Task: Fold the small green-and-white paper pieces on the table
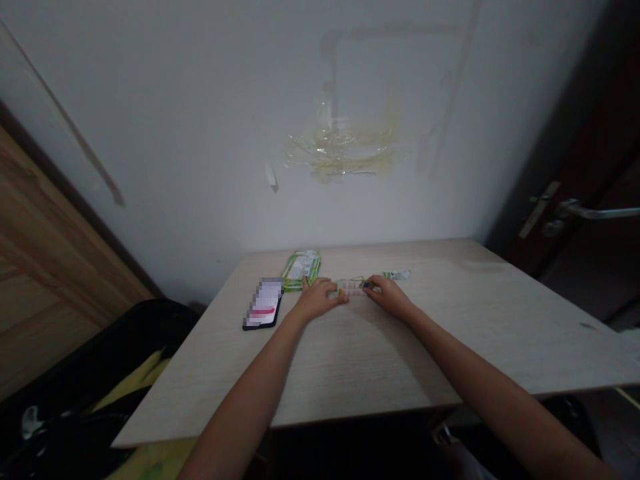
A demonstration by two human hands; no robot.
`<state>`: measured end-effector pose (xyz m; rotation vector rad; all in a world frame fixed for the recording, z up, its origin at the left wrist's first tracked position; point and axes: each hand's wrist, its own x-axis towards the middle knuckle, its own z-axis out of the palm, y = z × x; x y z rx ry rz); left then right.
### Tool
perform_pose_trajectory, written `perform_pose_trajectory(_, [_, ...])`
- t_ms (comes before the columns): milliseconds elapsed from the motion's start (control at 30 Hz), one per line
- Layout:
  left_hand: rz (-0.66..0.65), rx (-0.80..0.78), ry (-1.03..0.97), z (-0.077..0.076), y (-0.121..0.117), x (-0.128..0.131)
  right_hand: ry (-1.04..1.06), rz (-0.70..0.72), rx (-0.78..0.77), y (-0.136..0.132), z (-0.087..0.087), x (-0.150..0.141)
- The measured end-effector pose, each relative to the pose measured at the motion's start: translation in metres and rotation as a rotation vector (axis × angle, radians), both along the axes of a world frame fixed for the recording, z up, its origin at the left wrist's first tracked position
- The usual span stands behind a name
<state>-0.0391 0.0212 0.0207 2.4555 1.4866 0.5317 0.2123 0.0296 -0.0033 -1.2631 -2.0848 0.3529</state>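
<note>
Both my hands rest far out on a pale wooden table (350, 360). My left hand (316, 298) presses its fingers on the left end of a small clear packet with green edging (351, 287). My right hand (389, 295) pinches the packet's right end, fingers closed on it. The packet lies flat on the table between the two hands. A green and white pack (301, 268) lies just behind my left hand. A small torn strip of wrapper (397, 274) lies behind my right hand.
A phone (265, 303) with a lit screen lies left of my left hand. A white wall with tape marks stands behind the table. A dark door with a metal handle (580, 212) is at right. A black bag (100, 380) sits low at left.
</note>
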Motion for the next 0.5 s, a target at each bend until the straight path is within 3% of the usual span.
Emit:
perform_pose_trajectory(233, [0.132, 0.044, -0.089, -0.011, 0.004, 0.01, 0.078, 0.002, 0.03, 0.003, -0.012, -0.005])
perform_pose_trajectory(400, [0.192, 0.063, -0.109, -0.012, 0.002, 0.018, -0.078, -0.15, -0.005, 0.004, -0.014, -0.011])
perform_pose_trajectory(500, [0.193, 0.096, -0.074, -0.013, 0.0, 0.02, -0.152, -0.171, 0.023, 0.003, -0.012, -0.013])
